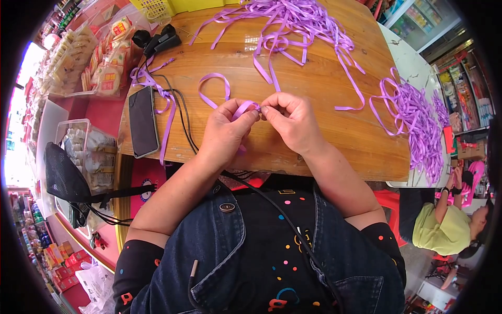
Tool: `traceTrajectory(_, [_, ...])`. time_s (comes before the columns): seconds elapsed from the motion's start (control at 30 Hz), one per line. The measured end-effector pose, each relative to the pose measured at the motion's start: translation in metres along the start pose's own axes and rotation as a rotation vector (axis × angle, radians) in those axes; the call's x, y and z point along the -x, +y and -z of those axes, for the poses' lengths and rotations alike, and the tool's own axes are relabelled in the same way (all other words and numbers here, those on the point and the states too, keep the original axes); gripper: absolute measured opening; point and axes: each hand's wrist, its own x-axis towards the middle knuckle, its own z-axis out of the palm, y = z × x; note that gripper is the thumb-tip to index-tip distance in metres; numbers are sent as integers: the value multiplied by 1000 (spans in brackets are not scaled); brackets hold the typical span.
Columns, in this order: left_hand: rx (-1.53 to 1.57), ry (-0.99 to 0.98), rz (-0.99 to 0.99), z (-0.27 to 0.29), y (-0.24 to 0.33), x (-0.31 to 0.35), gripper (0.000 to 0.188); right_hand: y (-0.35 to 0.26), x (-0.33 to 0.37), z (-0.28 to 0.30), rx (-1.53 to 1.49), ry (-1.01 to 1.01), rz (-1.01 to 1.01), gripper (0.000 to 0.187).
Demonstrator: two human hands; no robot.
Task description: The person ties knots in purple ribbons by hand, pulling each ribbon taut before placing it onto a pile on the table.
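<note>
Over the near part of the wooden table, my left hand (226,131) pinches a purple ribbon (244,108) that curves in a small loop above its fingers. My right hand (291,121) is closed at the fingertips on the end of the same ribbon, so both hands nearly touch. A length of purple ribbon (214,77) arches on the table just beyond my left hand. Farther back lies a big tangled heap of purple ribbons (298,21), with strands trailing toward my hands. What sits between my fingertips is too small to make out.
A black phone (143,121) and black cable (183,112) lie on the table (314,152) at left. Packaged goods in clear bins (86,141) stand beyond that side. Another ribbon heap (421,125) hangs at the right edge. A person in a yellow-green shirt (444,227) is at far right.
</note>
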Motion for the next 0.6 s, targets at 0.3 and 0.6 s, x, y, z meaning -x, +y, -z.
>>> traceTrajectory(0.3, [-44, 14, -64, -2, 3, 1, 11, -2, -3, 4, -95, -47, -86, 9])
traceTrajectory(0.6, [-54, 6, -69, 4, 0, -1, 12, 0, -4, 4, -108, -31, -118, 8])
